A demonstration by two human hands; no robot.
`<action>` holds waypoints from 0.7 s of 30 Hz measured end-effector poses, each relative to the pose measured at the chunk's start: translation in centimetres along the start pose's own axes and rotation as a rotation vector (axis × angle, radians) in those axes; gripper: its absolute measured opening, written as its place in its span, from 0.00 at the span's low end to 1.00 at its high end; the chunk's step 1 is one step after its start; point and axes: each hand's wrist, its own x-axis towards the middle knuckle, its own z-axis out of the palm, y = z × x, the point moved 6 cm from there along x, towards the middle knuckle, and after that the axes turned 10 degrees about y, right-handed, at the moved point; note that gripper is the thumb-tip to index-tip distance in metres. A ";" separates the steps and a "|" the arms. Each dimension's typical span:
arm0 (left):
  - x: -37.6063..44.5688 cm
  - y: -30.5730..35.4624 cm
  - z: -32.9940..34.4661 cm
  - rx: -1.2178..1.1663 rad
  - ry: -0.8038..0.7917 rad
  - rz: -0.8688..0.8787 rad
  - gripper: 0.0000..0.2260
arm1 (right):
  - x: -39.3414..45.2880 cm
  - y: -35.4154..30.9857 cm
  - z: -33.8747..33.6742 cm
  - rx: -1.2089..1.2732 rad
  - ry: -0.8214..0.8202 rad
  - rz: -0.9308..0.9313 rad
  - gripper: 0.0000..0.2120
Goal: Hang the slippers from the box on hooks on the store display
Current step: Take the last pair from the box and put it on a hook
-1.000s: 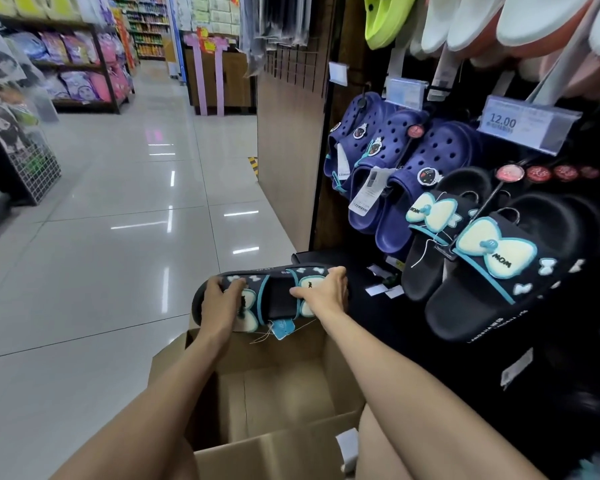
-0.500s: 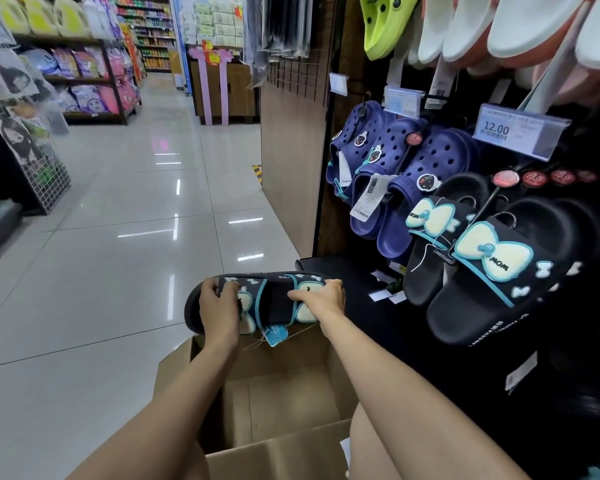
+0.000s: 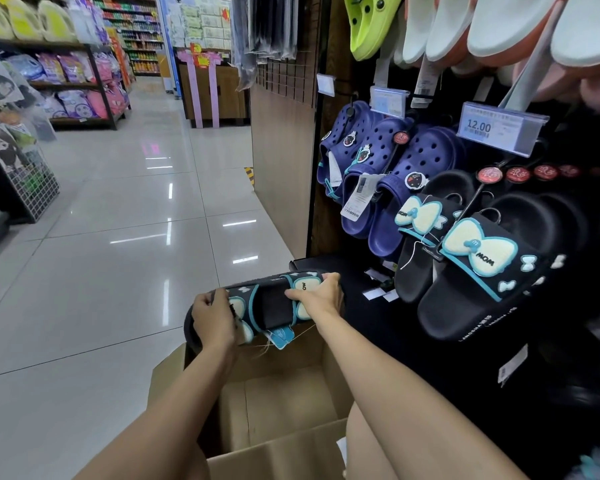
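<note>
Black slippers [image 3: 267,303] lie crosswise, left hand [image 3: 213,318] and right hand [image 3: 317,296] fingers clamped round them.

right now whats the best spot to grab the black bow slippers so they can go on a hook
Keep hold of the black bow slippers at their two ends, as the left hand and right hand do now, coming from above. The pair lies sideways above the cardboard box, so end grips probably leave the middle free for hooking.
</note>
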 end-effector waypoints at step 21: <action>2.6 -0.1 -3.1 0.089 0.076 -0.019 0.11 | 1.0 -0.4 -1.3 -0.058 -0.066 -0.158 0.37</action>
